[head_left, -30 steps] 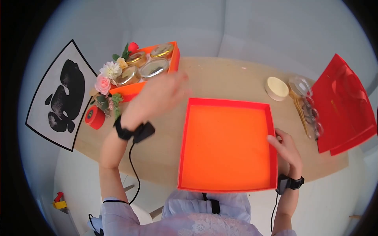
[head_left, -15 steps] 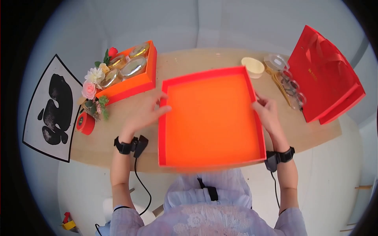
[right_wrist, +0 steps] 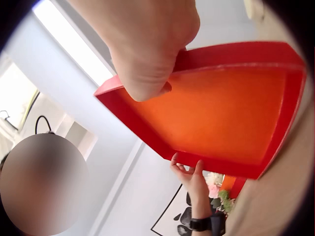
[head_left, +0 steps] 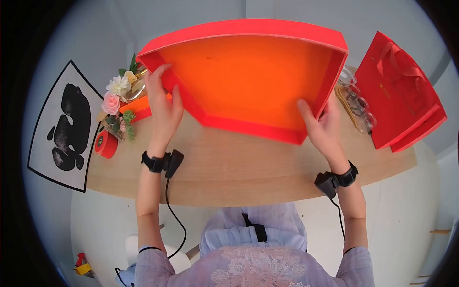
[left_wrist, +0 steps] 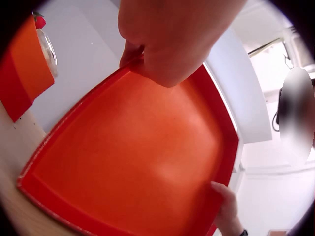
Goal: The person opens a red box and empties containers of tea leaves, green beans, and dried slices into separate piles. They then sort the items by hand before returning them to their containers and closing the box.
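Observation:
A shallow square red box lid (head_left: 239, 81), orange on its inner face, is tilted up over the table with its open side toward me. My left hand (head_left: 164, 107) grips its left wall, thumb and fingers at the rim. On the opposite wall my right hand (head_left: 326, 126) holds on, thumb inside and the other fingers behind. The left wrist view has the left hand (left_wrist: 172, 39) at one wall, with the right hand (left_wrist: 227, 209) across the lid. Behind the lid, at the left, an orange and red box (head_left: 143, 109) is partly hidden.
Artificial flowers (head_left: 112, 103) and a small red tin (head_left: 105, 144) stand on the left, beside a black-and-white picture panel (head_left: 71, 126). At the right are a red gift bag (head_left: 399, 93), wooden tongs (head_left: 348, 107) and small clear containers (head_left: 362, 103). The wooden table (head_left: 229, 172) lies beneath.
My left hand has come from the box of gold-rimmed containers to the lid's left wall. Both hands have raised the lid and tilted its far side up, covering the cream round container.

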A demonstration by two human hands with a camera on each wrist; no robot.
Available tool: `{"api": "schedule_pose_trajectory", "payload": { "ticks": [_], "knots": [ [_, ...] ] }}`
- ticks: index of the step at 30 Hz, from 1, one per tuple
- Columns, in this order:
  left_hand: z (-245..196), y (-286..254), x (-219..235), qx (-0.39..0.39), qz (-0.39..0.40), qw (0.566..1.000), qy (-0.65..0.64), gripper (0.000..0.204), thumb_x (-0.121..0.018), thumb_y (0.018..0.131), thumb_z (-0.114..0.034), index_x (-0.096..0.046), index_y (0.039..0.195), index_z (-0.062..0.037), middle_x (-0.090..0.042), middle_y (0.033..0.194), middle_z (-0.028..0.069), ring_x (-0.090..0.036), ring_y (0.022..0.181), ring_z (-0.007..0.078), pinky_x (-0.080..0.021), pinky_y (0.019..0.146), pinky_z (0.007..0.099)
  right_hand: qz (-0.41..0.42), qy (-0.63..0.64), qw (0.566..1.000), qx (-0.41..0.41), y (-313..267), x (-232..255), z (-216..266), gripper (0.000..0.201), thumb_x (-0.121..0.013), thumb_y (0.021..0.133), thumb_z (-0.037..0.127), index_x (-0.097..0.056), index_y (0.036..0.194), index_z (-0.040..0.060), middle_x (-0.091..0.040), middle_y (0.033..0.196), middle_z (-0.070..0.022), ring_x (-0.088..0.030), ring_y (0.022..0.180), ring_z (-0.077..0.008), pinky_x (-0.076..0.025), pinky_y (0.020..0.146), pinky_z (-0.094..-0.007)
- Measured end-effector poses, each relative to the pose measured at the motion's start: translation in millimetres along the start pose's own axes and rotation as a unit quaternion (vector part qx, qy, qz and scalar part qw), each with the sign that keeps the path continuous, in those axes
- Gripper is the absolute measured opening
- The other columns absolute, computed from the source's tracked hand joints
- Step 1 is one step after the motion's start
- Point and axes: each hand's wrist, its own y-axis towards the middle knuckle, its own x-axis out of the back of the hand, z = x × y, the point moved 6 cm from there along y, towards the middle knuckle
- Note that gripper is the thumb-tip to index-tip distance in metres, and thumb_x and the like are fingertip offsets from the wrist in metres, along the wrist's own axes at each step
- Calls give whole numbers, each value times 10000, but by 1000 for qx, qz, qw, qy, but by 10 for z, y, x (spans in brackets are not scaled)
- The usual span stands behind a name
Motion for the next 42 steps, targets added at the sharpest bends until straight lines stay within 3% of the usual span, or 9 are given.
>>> {"api": "schedule_pose_trajectory", "payload": {
  "ticks": [14,17,19,22,28,34,38,39,42],
  "knots": [
    [176,-20,-100,121,11,965,-233,501,-534,963,-14,-431,1452,12,-530,1385,159,-534,1286,311,-465,1056,404,-104,-6,989,107,-49,-56,-59,398,-689,866,-22,-558,1240,9,-664,1070,-116,-645,924,-209,-510,803,-297],
    [154,-280,88,285,196,595,-726,555,-453,1039,-350,-455,1484,-19,-461,1549,167,-533,1349,321,-451,1096,517,-50,-78,969,229,-75,-56,125,445,-716,800,-23,-576,1220,15,-687,1143,-149,-679,990,-279,-537,831,-343],
    [11,-480,180,388,168,465,-778,545,-483,1036,-360,-487,1439,7,-498,1520,166,-567,1324,312,-480,1086,515,-26,-118,947,298,-95,-53,303,440,-715,782,-15,-589,1202,22,-694,1174,-165,-689,1024,-304,-549,840,-368],
    [-86,-840,194,478,38,372,-795,499,-542,1024,-292,-495,1421,6,-552,1471,162,-590,1299,303,-496,1090,491,45,-146,919,364,-256,-150,555,329,-687,823,32,-633,1146,60,-708,1189,-137,-692,1054,-276,-548,845,-396],
    [36,-986,237,488,-95,436,-750,493,-630,959,-92,-493,1426,-12,-592,1417,145,-588,1297,295,-496,1104,472,50,-126,877,462,-534,-354,731,243,-670,861,71,-669,1104,82,-723,1169,-101,-678,1080,-280,-505,940,-433],
    [79,-736,281,412,-162,508,-739,524,-608,959,-85,-463,1456,-8,-574,1441,146,-559,1329,308,-452,1143,489,-35,-257,946,195,-57,-354,300,630,-737,827,190,-516,1404,63,-599,1367,-177,-584,1241,-312,-393,1098,-459],
    [137,-678,288,391,-178,522,-737,562,-616,952,-79,-440,1483,-25,-542,1478,130,-522,1369,300,-424,1162,500,55,42,987,-142,-20,-389,-210,743,-706,925,377,-391,1517,60,-506,1473,-141,-525,1316,-310,-401,1117,-456],
    [105,-658,255,379,-174,504,-756,558,-619,951,-81,-446,1480,-34,-540,1481,120,-519,1372,295,-424,1160,503,123,260,906,-312,-135,-567,-318,714,-669,972,407,-379,1526,62,-512,1467,-121,-516,1329,-299,-403,1123,-458],
    [75,-610,178,379,-184,485,-766,544,-621,952,-80,-459,1470,-49,-539,1481,100,-520,1369,287,-429,1152,504,53,545,730,-408,-174,-972,-93,645,-595,1030,424,-390,1508,43,-518,1462,-117,-517,1338,-261,-423,1108,-458]
  ]
}}
